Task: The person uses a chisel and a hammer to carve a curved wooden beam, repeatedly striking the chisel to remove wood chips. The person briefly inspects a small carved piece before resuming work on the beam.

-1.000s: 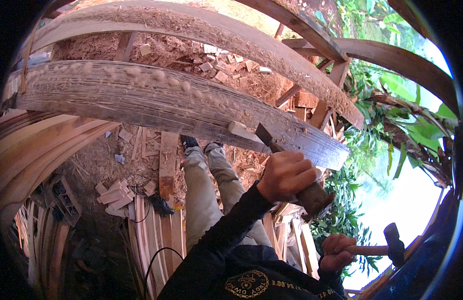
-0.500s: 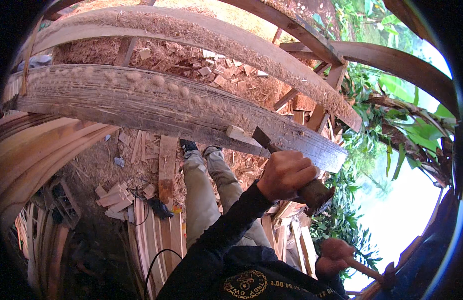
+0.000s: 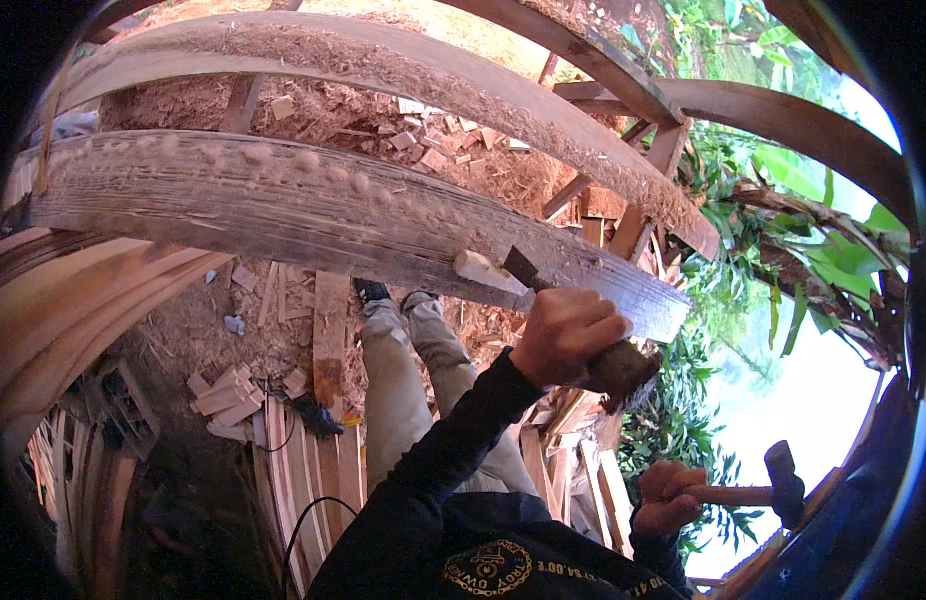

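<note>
My left hand (image 3: pixel 571 335) is wrapped round the thick, worn handle of a chisel (image 3: pixel 623 374), whose butt end looks frayed. The chisel's flat dark blade reaches toward the top of a long weathered beam (image 3: pixel 283 195); whether the edge touches the wood I cannot tell. Beside the blade, a small pale piece of wood (image 3: pixel 489 274) sits at the beam's near edge. At the lower right my right hand (image 3: pixel 669 496) grips a hammer (image 3: pixel 728 494) by its wooden handle, the dark metal head pointing right, apart from the chisel.
Beyond the beam runs a curved plank (image 3: pixel 413 75) coated in sawdust. Wood offcuts (image 3: pixel 228 395) and shavings lie on the ground. Several long boards (image 3: pixel 303 480) are near my legs, with a black cable (image 3: pixel 318 510) across them. Green plants (image 3: pixel 673 400) grow at the right.
The hammer in my right hand has swung up and away, so its head now shows plainly. My left hand and the chisel stay at nearly the same spot on the beam.
</note>
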### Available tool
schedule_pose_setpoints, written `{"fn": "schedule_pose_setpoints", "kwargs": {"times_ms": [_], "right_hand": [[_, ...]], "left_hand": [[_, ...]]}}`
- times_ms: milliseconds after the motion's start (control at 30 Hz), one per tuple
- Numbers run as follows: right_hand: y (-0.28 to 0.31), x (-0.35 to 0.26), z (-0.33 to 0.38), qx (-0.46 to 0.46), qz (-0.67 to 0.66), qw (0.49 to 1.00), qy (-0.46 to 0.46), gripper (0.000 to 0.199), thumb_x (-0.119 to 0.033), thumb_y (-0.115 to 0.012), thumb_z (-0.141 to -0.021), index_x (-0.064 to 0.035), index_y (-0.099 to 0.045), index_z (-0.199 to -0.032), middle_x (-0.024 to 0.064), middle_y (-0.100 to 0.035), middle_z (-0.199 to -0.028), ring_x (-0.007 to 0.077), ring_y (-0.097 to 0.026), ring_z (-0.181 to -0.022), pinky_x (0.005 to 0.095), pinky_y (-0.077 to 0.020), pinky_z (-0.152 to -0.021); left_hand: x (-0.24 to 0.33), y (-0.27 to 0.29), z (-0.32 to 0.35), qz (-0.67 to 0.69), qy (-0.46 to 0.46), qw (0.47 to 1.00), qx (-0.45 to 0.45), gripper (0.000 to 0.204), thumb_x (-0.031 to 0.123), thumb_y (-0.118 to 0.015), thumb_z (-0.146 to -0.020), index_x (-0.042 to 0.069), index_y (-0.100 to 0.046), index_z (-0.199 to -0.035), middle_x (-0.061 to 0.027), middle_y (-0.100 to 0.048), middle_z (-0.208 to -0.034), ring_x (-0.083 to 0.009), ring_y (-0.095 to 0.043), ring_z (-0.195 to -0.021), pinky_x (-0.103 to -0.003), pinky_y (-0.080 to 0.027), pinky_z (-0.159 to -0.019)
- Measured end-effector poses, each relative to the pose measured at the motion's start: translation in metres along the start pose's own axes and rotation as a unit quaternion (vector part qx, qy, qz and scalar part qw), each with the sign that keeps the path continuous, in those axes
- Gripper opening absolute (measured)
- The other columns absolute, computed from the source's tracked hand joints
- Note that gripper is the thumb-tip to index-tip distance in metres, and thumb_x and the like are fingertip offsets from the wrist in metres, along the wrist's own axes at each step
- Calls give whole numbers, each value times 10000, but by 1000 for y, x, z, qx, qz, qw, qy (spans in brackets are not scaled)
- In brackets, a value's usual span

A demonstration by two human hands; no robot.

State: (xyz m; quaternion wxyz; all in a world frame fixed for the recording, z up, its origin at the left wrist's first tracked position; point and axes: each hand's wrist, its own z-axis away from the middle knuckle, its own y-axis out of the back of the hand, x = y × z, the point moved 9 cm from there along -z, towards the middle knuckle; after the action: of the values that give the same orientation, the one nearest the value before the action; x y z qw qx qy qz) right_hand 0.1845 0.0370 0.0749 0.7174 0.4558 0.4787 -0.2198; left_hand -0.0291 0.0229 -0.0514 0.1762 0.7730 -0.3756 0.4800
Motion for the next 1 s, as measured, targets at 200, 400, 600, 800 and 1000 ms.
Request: {"fn": "schedule_pose_setpoints", "kwargs": {"times_ms": [200,400,600,800,1000], "right_hand": [[7,8,7,-1,48,999,1,513,-567,-558,-899,-95,-412,-765,-18,-324,-522,83,-287,-394,259,-190,-348],[11,4,9,55,44,997,37,525,-581,-534,-905,-90,-420,-757,-14,-335,-521,83,-298,-390,261,-207,-347],[9,-6,2,38,59,997,33,531,-583,-555,-893,-88,-424,-753,-13,-332,-525,86,-301,-391,265,-207,-347],[13,-13,-2,39,41,997,61,497,-554,-545,-912,-93,-431,-766,-8,-340,-537,93,-297,-401,259,-213,-360],[51,64,58,-275,423,862,-50,246,-208,-630,-803,-38,-570,-970,83,-536,-639,273,-499,-547,403,-403,-513]], "left_hand": [[16,2,-1,14,-6,1000,-17,201,218,-641,-642,97,-568,-786,-32,-491,-655,-229,-539,-577,-374,-420,-509],[17,0,0,15,0,1000,-8,192,217,-634,-646,95,-570,-779,-33,-492,-661,-226,-538,-584,-371,-421,-512],[15,-5,-1,0,1,1000,4,197,235,-636,-655,98,-562,-775,-36,-485,-659,-226,-541,-586,-375,-419,-507],[11,-15,-4,-11,4,1000,-1,198,246,-645,-662,108,-549,-766,-38,-486,-661,-227,-547,-587,-379,-419,-507],[6,-19,-3,-27,2,1000,-11,220,266,-660,-662,111,-531,-750,-39,-471,-640,-236,-542,-574,-383,-420,-512]]}}
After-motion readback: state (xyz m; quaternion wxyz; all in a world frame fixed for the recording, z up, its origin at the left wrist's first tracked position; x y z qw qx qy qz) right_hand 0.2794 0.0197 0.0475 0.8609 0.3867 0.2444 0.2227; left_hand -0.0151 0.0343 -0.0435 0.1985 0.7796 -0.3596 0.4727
